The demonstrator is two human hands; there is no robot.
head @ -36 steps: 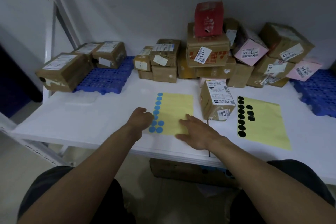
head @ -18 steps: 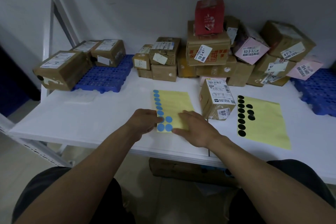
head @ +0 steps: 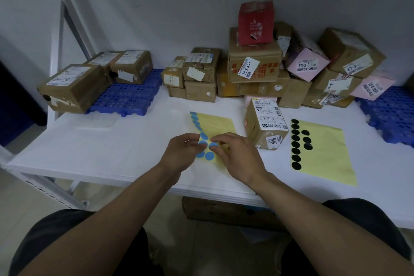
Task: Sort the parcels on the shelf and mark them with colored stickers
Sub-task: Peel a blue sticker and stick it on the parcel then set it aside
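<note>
A yellow sheet with a column of blue round stickers (head: 216, 124) lies skewed on the white shelf (head: 125, 141), its near end between my hands. My left hand (head: 182, 152) pinches the sheet's left edge by the blue dots. My right hand (head: 238, 157) pinches the sheet from the right, fingertips at a blue sticker (head: 212, 145). A single brown parcel with a white label (head: 265, 126) stands just right of the sheet. Further right lies a second yellow sheet with black stickers (head: 324, 157). A pile of parcels (head: 255, 67) is stacked against the back wall.
Three brown parcels (head: 74, 87) sit on a blue plastic pallet (head: 127, 98) at the back left. Another blue pallet (head: 392, 119) is at the far right. A cardboard box (head: 224, 210) sits below the shelf. A slanted metal frame post (head: 67, 6) rises at left.
Both hands closed in on the near end of the blue sticker sheet. The sheet has turned and shifted slightly right, and my fingers now pinch it instead of resting flat.
</note>
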